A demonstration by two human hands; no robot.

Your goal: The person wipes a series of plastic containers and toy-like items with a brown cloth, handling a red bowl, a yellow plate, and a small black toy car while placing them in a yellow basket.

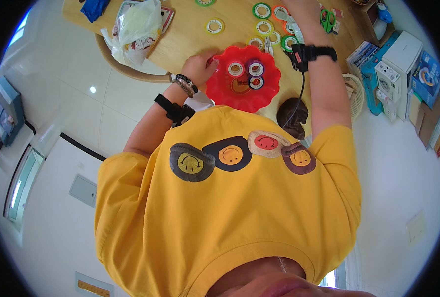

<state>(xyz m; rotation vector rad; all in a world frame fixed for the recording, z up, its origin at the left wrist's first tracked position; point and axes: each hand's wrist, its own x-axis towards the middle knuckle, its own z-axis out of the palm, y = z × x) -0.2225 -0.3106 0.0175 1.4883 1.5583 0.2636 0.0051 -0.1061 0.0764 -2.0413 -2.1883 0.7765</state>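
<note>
My left hand (201, 69) grips the left rim of a red scalloped plastic bowl (225, 94). Inside the bowl lie a red-edged tape roll (236, 69), purple tape rolls (256, 68) that look stacked, and a dark blue tape roll (256, 82). My right hand (302, 4) reaches past the top edge, so its fingers are hidden. Below that wrist are a pale translucent strip (293, 23), a green tape roll (289, 43) and orange tape rolls (280, 13). Yellow tape rolls (264, 27) and another green roll (261, 11) lie beyond the bowl.
Green-handled scissors (327, 20) lie right of my right forearm. A tied plastic bag (138, 33) sits on the wooden table (190, 33) at left. Near the table's front lies a dark brown item (293, 118), crossed by a black cable (302, 89). Boxes (402, 63) stand at right.
</note>
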